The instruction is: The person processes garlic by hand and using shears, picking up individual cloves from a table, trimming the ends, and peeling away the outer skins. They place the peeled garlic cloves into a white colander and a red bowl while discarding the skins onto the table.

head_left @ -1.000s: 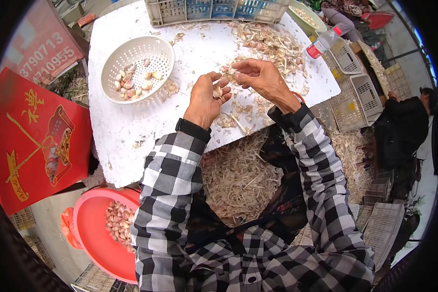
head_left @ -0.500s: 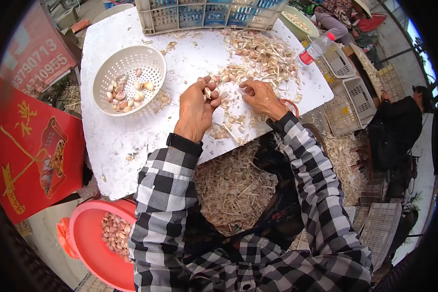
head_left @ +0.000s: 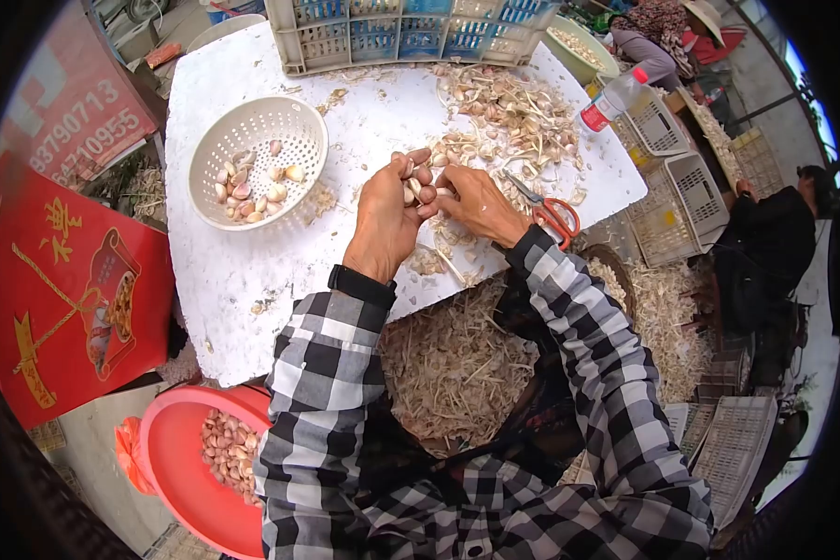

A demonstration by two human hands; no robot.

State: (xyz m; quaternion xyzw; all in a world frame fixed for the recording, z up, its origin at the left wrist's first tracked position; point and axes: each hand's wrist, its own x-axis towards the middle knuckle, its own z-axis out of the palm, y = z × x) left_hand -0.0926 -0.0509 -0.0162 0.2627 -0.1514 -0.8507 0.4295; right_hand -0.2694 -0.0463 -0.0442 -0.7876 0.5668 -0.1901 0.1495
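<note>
My left hand (head_left: 387, 215) is cupped over the white table (head_left: 252, 327), its fingers wrapped round several garlic cloves (head_left: 419, 185). Against those cloves, my right hand (head_left: 481, 203) is closed in a pinch; what its fingertips hold is hidden. Scissors with red-orange handles (head_left: 557, 222) lie just right of my right hand. A white colander (head_left: 210, 154) with several cloves stands left of my hands. Loose garlic and dry stalks (head_left: 509, 117) are heaped beyond my right hand.
A plastic crate (head_left: 411, 37) stands at the table's far edge. A bottle (head_left: 614, 96) is at the right corner. A red basin (head_left: 182, 467) with cloves sits lower left, a red box (head_left: 75, 299) above it. Two people (head_left: 765, 252) (head_left: 658, 37) are at the right.
My right hand has moved left to meet the cloves in my left hand. The scissors now show more fully. The whole view has shifted slightly.
</note>
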